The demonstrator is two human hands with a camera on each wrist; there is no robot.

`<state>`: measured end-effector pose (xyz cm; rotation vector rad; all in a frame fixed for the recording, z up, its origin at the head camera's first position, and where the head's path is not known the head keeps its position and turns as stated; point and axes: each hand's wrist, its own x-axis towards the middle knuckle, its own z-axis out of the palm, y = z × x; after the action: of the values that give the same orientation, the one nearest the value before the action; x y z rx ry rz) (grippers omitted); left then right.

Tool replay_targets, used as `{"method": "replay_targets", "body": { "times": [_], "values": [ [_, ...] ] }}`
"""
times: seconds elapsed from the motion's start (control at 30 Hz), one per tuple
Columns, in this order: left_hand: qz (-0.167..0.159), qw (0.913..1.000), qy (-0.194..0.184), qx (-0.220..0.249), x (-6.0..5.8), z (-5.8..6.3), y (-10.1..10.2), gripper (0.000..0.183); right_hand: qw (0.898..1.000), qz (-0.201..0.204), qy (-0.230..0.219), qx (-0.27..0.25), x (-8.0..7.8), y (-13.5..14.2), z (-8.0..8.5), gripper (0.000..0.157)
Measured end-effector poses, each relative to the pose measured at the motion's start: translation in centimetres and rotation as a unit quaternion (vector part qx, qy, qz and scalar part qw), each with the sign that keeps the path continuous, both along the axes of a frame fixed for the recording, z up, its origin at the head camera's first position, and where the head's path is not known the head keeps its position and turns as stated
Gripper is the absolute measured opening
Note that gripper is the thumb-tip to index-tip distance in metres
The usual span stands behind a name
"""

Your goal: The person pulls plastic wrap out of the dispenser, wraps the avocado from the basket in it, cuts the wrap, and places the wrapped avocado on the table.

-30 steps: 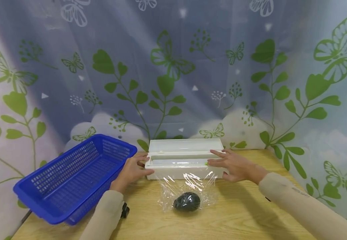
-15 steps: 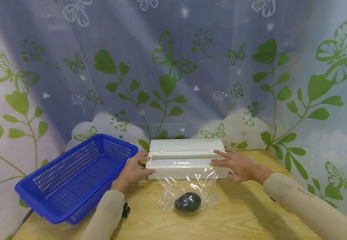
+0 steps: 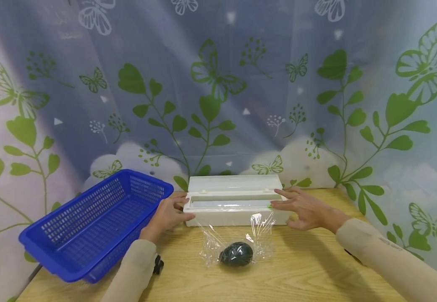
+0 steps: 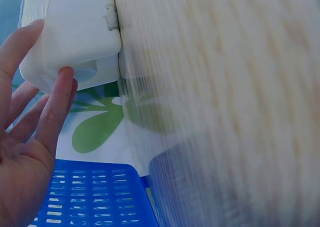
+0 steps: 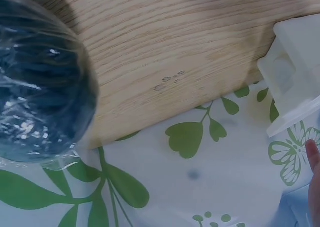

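Note:
A white cling film dispenser (image 3: 237, 217) stands on the table, lid raised, roll inside. Clear cling film (image 3: 263, 237) hangs from its front over a dark, rounded avocado-like object (image 3: 236, 254). My left hand (image 3: 165, 218) holds the dispenser's left end, thumb on the front and fingers at the end; the left wrist view shows fingertips against the end wall. My right hand (image 3: 309, 209) lies at the right end, a straight finger at the small green slider (image 3: 269, 206) on the cutter rail. Its thumb is by the front face.
A blue perforated basket (image 3: 101, 226) stands on the left of the wooden table (image 3: 305, 272), close beside my left forearm. A patterned curtain (image 3: 260, 84) rises right behind the dispenser.
My right hand has slid right along the dispenser, and the green slider with it. The film at the front has gone slacker on its left part. My left hand has stayed.

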<state>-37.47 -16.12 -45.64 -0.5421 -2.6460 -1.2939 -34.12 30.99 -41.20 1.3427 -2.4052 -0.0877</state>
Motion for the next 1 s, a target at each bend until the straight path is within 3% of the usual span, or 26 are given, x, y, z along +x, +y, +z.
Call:
{"method": "replay_targets", "body": {
  "times": [0.87,1.0],
  "values": [
    [0.002,1.0,-0.008,0.004,-0.1,-0.2,0.2,0.064,0.999,0.017,0.048,-0.016,0.6,2.9,-0.3,0.061],
    [0.002,1.0,-0.005,0.005,0.1,0.0,0.3,0.064,0.998,0.022,0.055,-0.019,0.6,3.2,-0.2,0.055]
  ]
}}
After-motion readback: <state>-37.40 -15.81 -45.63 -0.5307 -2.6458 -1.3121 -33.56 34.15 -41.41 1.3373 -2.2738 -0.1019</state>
